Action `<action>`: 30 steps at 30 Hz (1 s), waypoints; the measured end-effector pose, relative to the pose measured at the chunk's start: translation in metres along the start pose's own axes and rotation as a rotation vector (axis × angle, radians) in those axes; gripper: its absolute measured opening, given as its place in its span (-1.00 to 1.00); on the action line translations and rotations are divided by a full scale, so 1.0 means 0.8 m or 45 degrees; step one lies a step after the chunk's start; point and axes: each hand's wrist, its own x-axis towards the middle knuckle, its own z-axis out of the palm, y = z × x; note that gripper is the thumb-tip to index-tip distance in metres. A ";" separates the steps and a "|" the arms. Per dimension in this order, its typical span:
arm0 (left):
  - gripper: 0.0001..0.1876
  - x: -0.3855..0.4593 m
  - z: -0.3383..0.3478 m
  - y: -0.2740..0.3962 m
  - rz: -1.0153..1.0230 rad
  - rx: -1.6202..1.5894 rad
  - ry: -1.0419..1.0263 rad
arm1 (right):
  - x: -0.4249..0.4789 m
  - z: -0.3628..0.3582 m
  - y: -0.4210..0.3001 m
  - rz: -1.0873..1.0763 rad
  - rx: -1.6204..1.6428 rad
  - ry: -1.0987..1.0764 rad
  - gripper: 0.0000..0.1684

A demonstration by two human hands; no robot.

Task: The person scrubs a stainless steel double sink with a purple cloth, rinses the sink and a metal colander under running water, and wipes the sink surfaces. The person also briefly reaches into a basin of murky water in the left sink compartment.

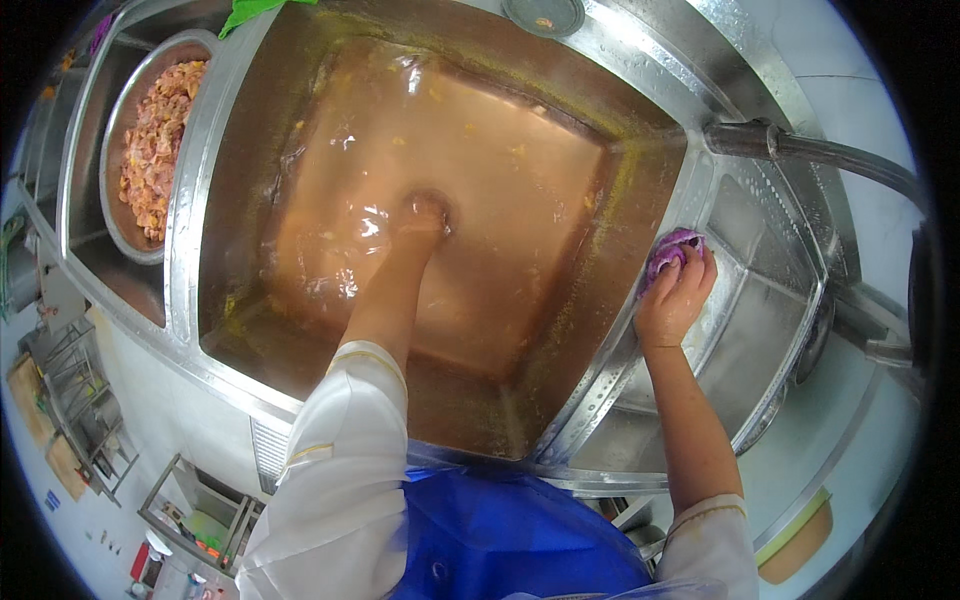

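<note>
My left hand [426,217] reaches down into cloudy brownish water [495,187] in the large middle basin of a stainless steel sink [193,172]. The fingers are under the surface and hidden. Small yellow bits float about, and a yellowish residue clings to the basin walls. At the right, my right hand [671,296] grips a bunched purple cloth [671,251] against the metal divider [600,382] between the middle and right basins.
A metal bowl [111,150] of raw meat pieces [159,142] sits in the left basin. A black faucet pipe [817,146] juts in from the right. A round strainer or lid [544,15] and a green cloth [251,10] lie along the back rim.
</note>
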 end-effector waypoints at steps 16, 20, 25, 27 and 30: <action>-0.80 0.025 0.009 0.005 -0.016 -0.034 0.021 | 0.000 -0.003 -0.002 0.034 -0.003 -0.005 -0.68; -0.84 0.024 0.016 0.003 -0.085 -0.200 0.106 | 0.002 -0.003 -0.005 0.037 0.031 -0.017 -0.68; -0.84 0.003 0.003 0.028 -0.312 -0.617 0.199 | 0.000 -0.004 -0.004 0.038 0.009 -0.017 -0.68; -0.84 0.005 0.000 0.030 -0.316 -0.535 0.231 | 0.002 -0.005 -0.004 0.031 -0.010 -0.031 -0.68; -0.84 0.005 -0.001 0.023 -0.291 -0.393 0.199 | -0.002 -0.002 0.000 0.040 0.001 -0.035 -0.67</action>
